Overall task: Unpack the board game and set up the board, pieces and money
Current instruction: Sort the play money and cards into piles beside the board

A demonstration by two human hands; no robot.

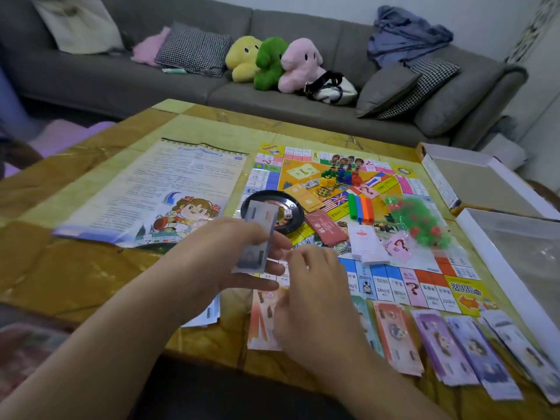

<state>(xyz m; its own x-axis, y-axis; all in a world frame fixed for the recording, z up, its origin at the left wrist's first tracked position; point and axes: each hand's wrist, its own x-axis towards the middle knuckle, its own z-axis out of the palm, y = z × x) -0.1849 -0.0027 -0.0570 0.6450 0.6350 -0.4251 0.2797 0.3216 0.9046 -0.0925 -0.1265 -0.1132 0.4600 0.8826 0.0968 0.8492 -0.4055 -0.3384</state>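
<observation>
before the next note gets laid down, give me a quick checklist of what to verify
1. Left hand grips the stack of notes: ok.
2. Right hand free to pull a note: cannot tell, fingers blurred.
3. Money piles sorted in a row along the table's near edge: ok.
4. Board unfolded flat: ok.
5. Bag of houses opened: not ok.
6. Die in the black dish: ok.

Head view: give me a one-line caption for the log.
Left hand holds a stack of play money over the game board, right hand beside it, sorted bills along the table edge.
</observation>
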